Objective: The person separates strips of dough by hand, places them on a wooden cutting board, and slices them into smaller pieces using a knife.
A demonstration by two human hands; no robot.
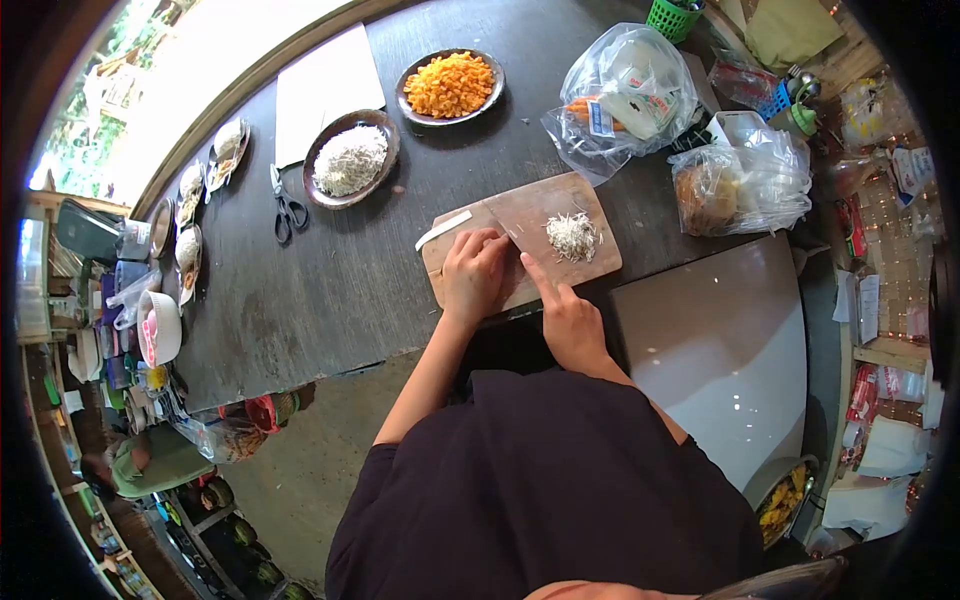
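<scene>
A wooden cutting board (590,200) lies near the table's front edge. On it my left hand (474,272) is closed, fingers curled and pressed down; what they hold is hidden. My right hand (572,325) grips a knife (506,226), with its index finger stretched along the top of the blade; the handle is covered by the hand. The blade runs close beside my left fingertips. A white strip (443,230) rests at the board's left end, beyond my left hand. To the right of the blade sits a small heap of thin white shreds (572,237).
Brown plates hold white shreds (350,160) and orange diced pieces (452,85). Scissors (287,207) lie left of them. Plastic bags (632,90) of food stand at the right. Several small filled dishes (188,250) line the left edge. A person (150,460) is at lower left.
</scene>
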